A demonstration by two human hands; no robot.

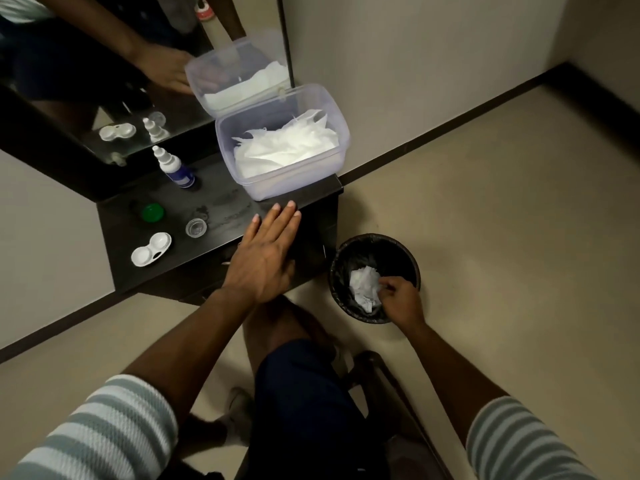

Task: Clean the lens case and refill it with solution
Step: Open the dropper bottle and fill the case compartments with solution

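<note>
A white two-well lens case (151,249) lies open on the dark table (221,202), both wells uncapped. A green cap (152,212) and a clear cap (196,227) lie loose behind it. The solution bottle (173,167), white with a blue label, stands upright near the mirror. My left hand (265,254) rests flat with straight fingers at the table's front right edge. My right hand (400,296) is over the black waste bin (374,277) on the floor, fingers curled beside a crumpled white tissue (363,285); whether it still pinches the tissue is unclear.
A clear plastic tub (282,142) of white tissues sits at the table's right corner. A mirror (121,74) leans behind the table and reflects the items. My knees and a chair frame (388,386) are below, over beige floor.
</note>
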